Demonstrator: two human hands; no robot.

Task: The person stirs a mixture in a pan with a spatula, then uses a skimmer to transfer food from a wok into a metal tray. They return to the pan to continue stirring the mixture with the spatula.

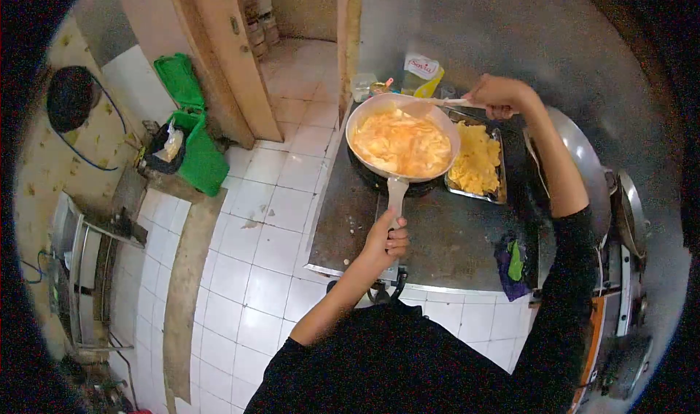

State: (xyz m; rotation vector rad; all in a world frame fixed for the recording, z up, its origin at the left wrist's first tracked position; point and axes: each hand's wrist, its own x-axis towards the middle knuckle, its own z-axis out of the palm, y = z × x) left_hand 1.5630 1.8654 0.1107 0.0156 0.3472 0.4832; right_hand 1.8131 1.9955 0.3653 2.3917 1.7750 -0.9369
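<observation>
My left hand (385, 240) is wrapped round the pale handle of a frying pan (397, 188) on the stove. Eggs (401, 145) fill the pan, streaked white and orange and looking partly set. Over the pan's far right rim, my right hand (499, 97) grips a wooden spatula (453, 102), whose flat end rests at the egg's far edge. To the right of the pan sits a metal tray (477, 195) with yellow cooked egg (475, 159) piled in it. The burner beneath the pan is mostly hidden.
Behind the pan stand a yellow-and-white pouch (423, 75) and a clear container (362, 87). A large metal wok or lid (576, 140) is at the right, by my forearm. A purple and green cloth (515, 262) lies near the stove's front edge. A green bin (202, 155) stands left.
</observation>
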